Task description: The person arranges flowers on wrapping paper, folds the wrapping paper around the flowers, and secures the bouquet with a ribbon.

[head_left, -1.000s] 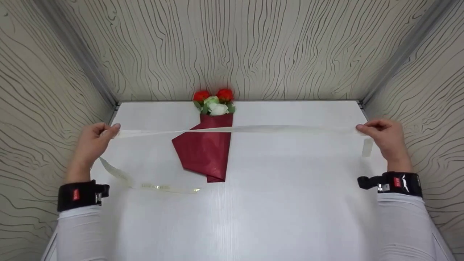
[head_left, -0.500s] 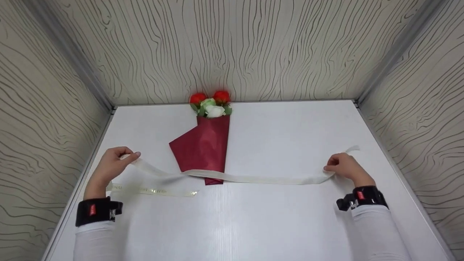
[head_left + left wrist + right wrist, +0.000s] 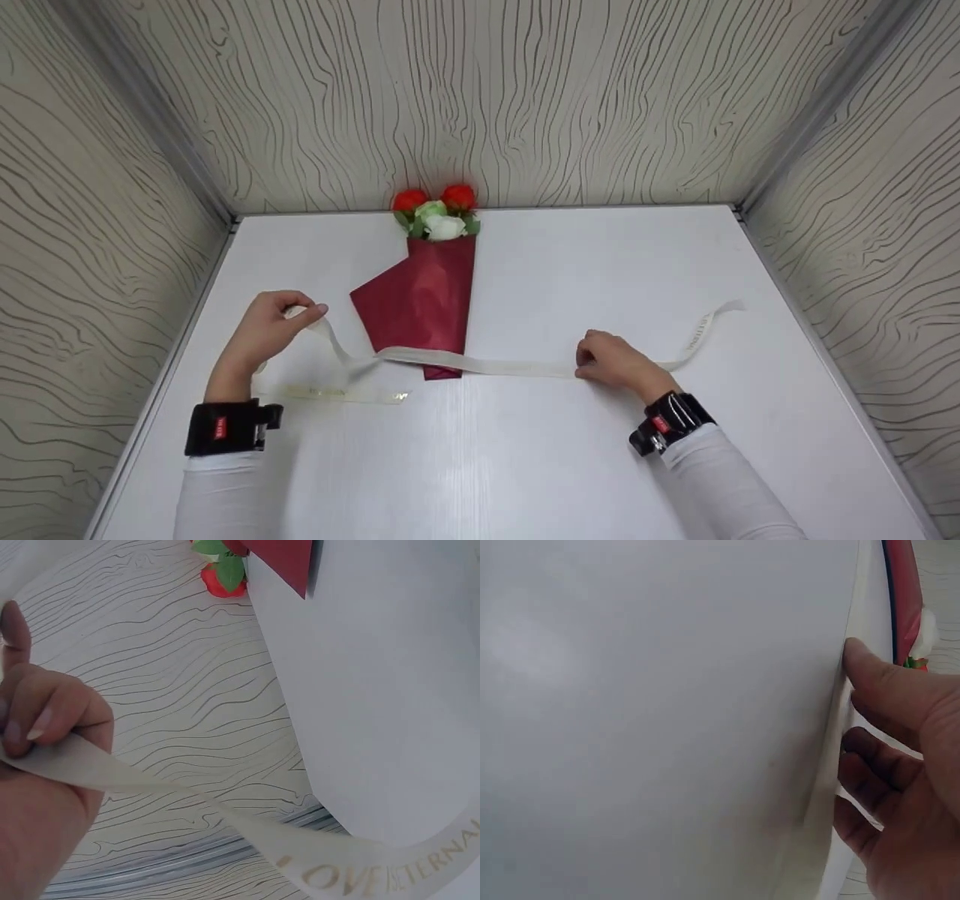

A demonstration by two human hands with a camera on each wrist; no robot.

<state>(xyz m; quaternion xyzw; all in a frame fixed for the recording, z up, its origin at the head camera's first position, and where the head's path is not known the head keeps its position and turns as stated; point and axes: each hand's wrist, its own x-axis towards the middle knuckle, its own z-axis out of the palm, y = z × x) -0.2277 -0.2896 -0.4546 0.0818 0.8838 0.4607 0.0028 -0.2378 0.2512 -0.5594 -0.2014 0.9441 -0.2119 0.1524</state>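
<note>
1. At the left, we find the left hand [image 3: 266,330], in a black wristband [image 3: 225,427], with its grip clamped: thumb and finger pinch the pale ribbon [image 3: 517,367], which is raised above the surface [image 3: 487,465] here.
2. Below it, the ribbon's printed tail [image 3: 337,394] lies loose and unfastened. In the left wrist view we read "LOVE" and "ETERNAL".
3. Near the middle, the red wrapper [image 3: 431,300] lies flat, with red, white and green flowers [image 3: 435,214] at its far end. We judge the wrapping done.
4. The ribbon crosses over the wrapper just above its foot. We see no knot or bow; whether it touches the paper throughout, we cannot tell.
5. To the right of the wrapper, the right hand [image 3: 615,364] pinches the ribbon low over the surface, thumb and fingers together on it.
6. Farthest right, the ribbon's other end [image 3: 701,334] trails free beyond that hand. With both ends loose, we judge placing the ribbon to be under way, and winding and tying outstanding.
</note>
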